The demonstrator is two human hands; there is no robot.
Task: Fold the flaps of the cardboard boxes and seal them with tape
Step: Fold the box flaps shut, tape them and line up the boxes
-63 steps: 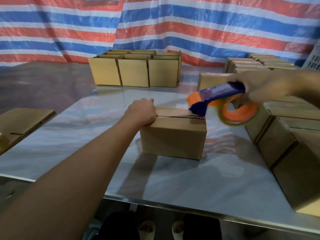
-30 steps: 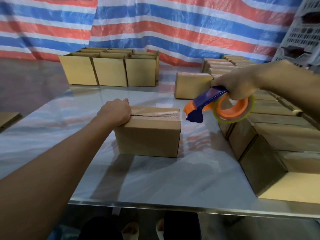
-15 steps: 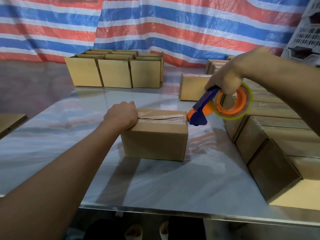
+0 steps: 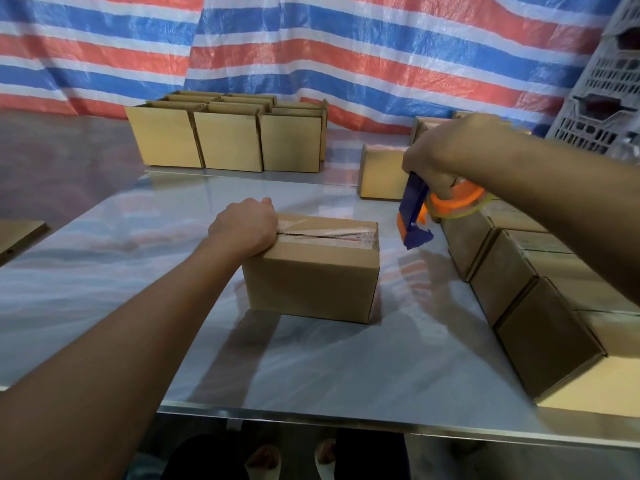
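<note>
A small cardboard box [image 4: 311, 282] stands in the middle of the shiny table [image 4: 121, 278], flaps folded down, with a strip of clear tape [image 4: 329, 233] along its top seam. My left hand [image 4: 244, 228] is curled over the box's top left edge and holds it in place. My right hand [image 4: 436, 157] grips a blue and orange tape dispenser [image 4: 415, 220], tilted nose-down just off the box's right end, a little above the table.
A row of cardboard boxes [image 4: 519, 282] runs along the right side of the table. More boxes [image 4: 228, 140] stand in a block at the far edge, one lone box [image 4: 381, 171] behind the dispenser. A grey plastic crate [image 4: 602, 98] is at upper right, a striped tarp behind.
The dispenser has run along the top seam to the box's right end and now tips nose-down past the edge. Tape now covers the seam. My left hand has stayed on the box.
</note>
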